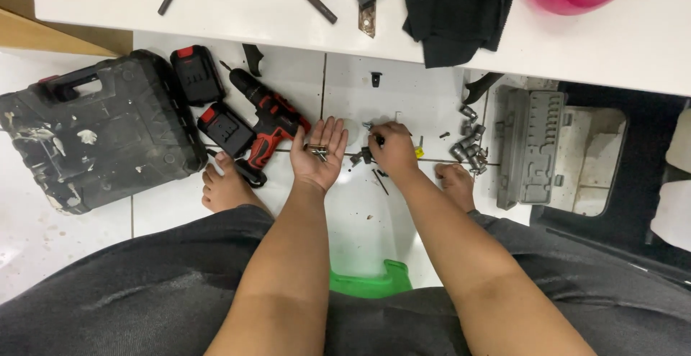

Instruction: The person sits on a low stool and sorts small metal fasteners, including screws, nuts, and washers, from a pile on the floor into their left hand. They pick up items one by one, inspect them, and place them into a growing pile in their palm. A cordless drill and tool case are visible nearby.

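Note:
My left hand (318, 152) is held palm up just above the white tiled floor, with a few small metal bits (319, 152) resting in the palm. My right hand (392, 149) is beside it, palm down, its fingertips pinched on a small dark bit (373, 138) among several loose bits on the tile. A red and black cordless drill (270, 120) lies just left of my left hand. Both my bare feet rest on the floor, one beside each wrist.
A black tool case (93, 129) lies far left, two battery packs (209, 97) beside it. Metal sockets (469, 141) and a grey socket tray (531, 146) are on the right. A white table edge (237, 17) with tools, a black cloth and a pink bowl runs above. A green stool (371, 280) shows between my legs.

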